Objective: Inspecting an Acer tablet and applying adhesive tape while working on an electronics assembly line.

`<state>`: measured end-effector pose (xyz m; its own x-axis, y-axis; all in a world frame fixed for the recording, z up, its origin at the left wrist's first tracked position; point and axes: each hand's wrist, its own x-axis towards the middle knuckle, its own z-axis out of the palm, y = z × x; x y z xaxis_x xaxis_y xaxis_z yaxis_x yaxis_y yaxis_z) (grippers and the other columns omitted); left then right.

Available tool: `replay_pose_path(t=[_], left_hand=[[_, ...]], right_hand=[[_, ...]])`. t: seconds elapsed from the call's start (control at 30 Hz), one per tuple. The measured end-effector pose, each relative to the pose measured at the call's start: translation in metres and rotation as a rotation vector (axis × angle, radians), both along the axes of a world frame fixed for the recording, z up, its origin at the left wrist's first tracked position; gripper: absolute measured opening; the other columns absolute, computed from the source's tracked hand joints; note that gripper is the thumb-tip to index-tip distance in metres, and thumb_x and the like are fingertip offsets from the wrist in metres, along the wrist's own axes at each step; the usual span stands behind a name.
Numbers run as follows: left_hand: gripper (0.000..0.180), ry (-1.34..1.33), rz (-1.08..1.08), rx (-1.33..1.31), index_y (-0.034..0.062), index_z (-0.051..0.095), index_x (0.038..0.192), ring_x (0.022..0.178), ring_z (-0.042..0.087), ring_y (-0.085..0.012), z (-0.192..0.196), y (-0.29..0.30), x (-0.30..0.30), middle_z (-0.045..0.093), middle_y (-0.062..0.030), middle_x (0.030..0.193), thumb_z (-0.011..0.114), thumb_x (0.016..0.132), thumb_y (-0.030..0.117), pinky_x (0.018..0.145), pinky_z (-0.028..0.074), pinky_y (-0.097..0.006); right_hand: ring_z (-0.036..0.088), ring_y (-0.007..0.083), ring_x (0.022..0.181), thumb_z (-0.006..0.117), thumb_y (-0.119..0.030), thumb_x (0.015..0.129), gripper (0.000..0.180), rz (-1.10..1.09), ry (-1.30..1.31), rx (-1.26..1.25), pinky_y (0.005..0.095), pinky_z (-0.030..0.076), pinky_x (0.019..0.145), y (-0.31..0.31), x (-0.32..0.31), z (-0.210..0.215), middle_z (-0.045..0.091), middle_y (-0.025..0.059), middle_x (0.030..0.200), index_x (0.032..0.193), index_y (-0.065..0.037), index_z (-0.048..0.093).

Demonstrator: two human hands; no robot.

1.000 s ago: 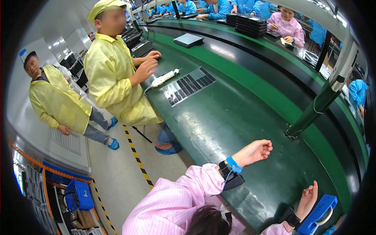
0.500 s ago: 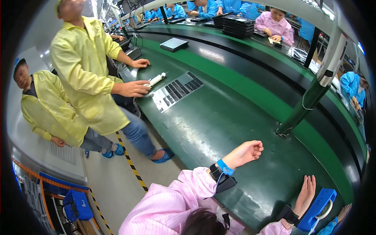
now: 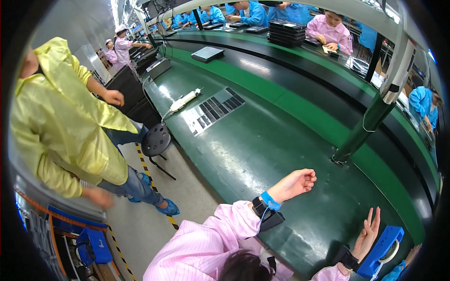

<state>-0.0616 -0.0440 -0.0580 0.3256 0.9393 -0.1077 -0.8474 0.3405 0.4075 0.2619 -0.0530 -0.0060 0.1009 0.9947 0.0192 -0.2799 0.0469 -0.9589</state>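
My left hand (image 3: 296, 184) rests palm up over the green tabletop (image 3: 286, 140), its fingers curled in and nothing visible in them. A blue strap (image 3: 270, 200) and a black band circle that wrist. To the right, my right hand (image 3: 368, 234) is raised with its fingers spread, holding nothing. Close beside it stands a blue tape dispenser (image 3: 380, 250) with a pale roll. Farther left on the table, a white electric screwdriver (image 3: 185, 100) lies next to a sheet with dark rectangles (image 3: 215, 111).
A green post (image 3: 363, 129) rises from the table beyond my hands. Along the far side runs a conveyor (image 3: 262, 68) bearing a flat device (image 3: 207, 54). A black stool (image 3: 156, 140) and a person in yellow (image 3: 70, 122) are at left. Another person's hand (image 3: 412, 254) shows at far right.
The fingers of my right hand have spread apart; my left hand has barely moved. The nearer person in yellow has let go of the screwdriver and moved left from the table, uncovering the stool.
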Motion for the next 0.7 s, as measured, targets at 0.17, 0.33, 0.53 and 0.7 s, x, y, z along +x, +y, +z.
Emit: replay_pose_path(t=[0.17,0.33,0.53,0.7], left_hand=[[0.014,0.007,-0.004,0.002,0.009,0.054,0.085,0.07,0.045,-0.0113,0.001,0.0,0.001,0.053,-0.0002,0.083,0.05,0.09,0.021,0.065,0.038,-0.023],[0.014,0.018,-0.007,0.01,0.0097,0.055,0.085,0.071,0.046,-0.0111,-0.001,0.0,0.001,0.053,0.0002,0.083,0.05,0.09,0.022,0.066,0.039,-0.023],[0.014,0.016,-0.004,0.017,0.01,0.055,0.085,0.072,0.047,-0.0112,-0.001,-0.001,0.001,0.054,0.0001,0.083,0.05,0.09,0.023,0.067,0.039,-0.023],[0.015,0.004,-0.013,0.026,0.0097,0.055,0.085,0.072,0.047,-0.0114,-0.002,0.001,0.002,0.054,-0.0001,0.084,0.05,0.09,0.023,0.067,0.039,-0.023]], right_hand=[[0.025,0.0214,0.134,0.038,0.02,0.065,0.071,0.062,0.099,-0.025,0.0077,0.038,0.046,0.003,0.008,-0.006,0.026,0.01,0.146,0.134,0.003,0.034],[0.025,0.0218,0.135,0.033,0.019,0.062,0.073,0.027,0.093,-0.052,0.0073,0.036,0.043,0.002,0.007,-0.005,0.027,0.0129,0.144,0.134,0.004,0.033],[0.028,0.0215,0.133,0.033,0.017,0.064,0.069,-0.038,0.115,-0.057,0.0067,0.035,0.044,0.006,0.014,-0.014,0.03,0.0192,0.142,0.132,0.006,0.034],[0.03,0.0218,0.133,0.033,0.016,0.065,0.067,-0.039,0.107,-0.041,0.0068,0.036,0.045,0.007,0.019,-0.017,0.03,0.0205,0.141,0.132,0.006,0.034]])
